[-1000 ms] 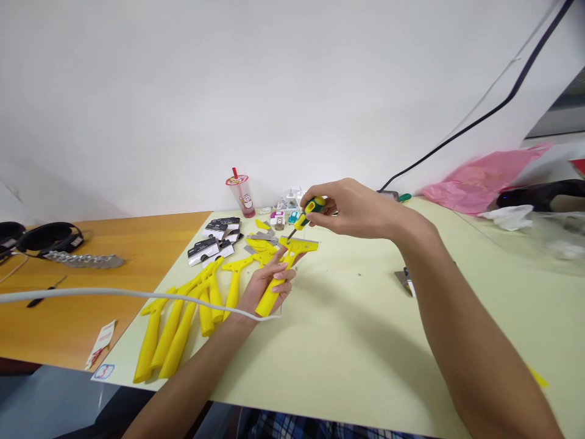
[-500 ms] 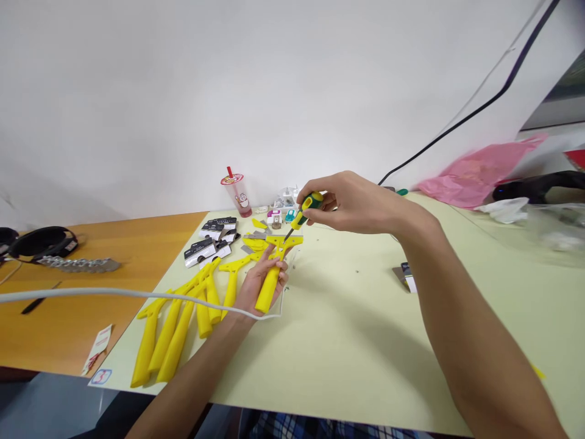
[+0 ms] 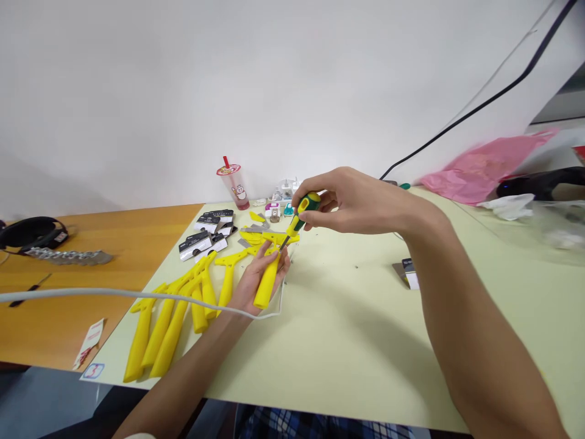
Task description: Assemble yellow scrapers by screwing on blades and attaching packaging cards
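Observation:
My left hand is closed around the handle of a yellow scraper, its wide head pointing away from me. In my right hand is a green and yellow screwdriver, gripped by the handle and slanting down to the left. Its shaft reaches the scraper near the neck; I cannot tell whether the tip sits in a screw. Left of my left hand, several yellow scraper handles lie side by side on the table. More yellow parts and grey blades lie just beyond the held scraper.
Black and white small boxes lie at the left back, near a plastic cup with a red straw. A grey cable crosses in front. A blade with a box lies right, and a pink bag sits farther back.
The screwdriver's tip has shifted down and slightly left, from the scraper's head toward its neck. Both hands keep their holds. The view has shifted slightly.

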### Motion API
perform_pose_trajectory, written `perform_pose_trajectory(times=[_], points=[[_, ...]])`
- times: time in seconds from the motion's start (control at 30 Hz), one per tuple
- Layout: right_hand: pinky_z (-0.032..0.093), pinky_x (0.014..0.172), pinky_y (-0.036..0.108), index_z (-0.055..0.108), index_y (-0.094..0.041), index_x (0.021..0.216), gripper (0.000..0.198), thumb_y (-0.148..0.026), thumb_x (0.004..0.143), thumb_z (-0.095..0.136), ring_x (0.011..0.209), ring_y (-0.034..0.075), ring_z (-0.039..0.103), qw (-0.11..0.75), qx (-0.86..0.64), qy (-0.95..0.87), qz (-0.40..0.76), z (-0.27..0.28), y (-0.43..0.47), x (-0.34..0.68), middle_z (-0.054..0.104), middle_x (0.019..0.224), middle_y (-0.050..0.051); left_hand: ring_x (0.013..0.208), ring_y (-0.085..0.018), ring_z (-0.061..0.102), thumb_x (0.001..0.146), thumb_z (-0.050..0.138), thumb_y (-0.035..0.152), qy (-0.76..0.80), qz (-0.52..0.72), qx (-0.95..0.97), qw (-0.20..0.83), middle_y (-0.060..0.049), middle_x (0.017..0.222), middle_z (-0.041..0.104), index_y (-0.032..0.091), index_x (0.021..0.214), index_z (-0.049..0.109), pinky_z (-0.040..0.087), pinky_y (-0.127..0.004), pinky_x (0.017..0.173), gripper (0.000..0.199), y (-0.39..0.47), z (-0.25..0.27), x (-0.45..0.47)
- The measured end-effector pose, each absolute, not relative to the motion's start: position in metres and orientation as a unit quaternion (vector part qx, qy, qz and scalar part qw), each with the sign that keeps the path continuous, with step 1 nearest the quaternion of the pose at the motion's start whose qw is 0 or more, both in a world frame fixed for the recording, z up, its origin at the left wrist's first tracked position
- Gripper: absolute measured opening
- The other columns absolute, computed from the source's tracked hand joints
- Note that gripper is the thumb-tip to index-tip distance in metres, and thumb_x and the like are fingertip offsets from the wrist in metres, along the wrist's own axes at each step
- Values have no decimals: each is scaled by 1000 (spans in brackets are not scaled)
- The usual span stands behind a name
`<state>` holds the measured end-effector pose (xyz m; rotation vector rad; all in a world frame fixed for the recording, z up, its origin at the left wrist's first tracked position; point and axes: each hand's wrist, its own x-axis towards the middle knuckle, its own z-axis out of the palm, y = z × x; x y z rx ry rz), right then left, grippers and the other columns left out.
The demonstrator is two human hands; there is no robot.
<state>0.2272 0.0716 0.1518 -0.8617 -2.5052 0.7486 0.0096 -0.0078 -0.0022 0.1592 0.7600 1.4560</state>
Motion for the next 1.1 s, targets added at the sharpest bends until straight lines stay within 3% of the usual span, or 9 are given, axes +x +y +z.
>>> perform_pose_trajectory(times=[0.33, 1.1], points=[[42, 63, 32, 82, -27, 108, 21, -37, 90, 81, 78, 23, 69, 186, -307, -898, 255, 151, 74, 228, 78, 88, 5, 86, -11, 76, 92, 61, -6, 352, 628, 61, 691, -14, 129, 71, 24, 145, 54, 64, -19, 81, 61, -2, -13, 10], [39, 62, 30, 80, -23, 113, 23, -37, 94, 74, 71, 18, 64, 196, -294, -904, 241, 152, 67, 226, 78, 90, 6, 87, -11, 77, 90, 69, -7, 306, 626, 84, 712, -15, 136, 69, 27, 154, 54, 66, -22, 86, 74, -2, -19, 5]])
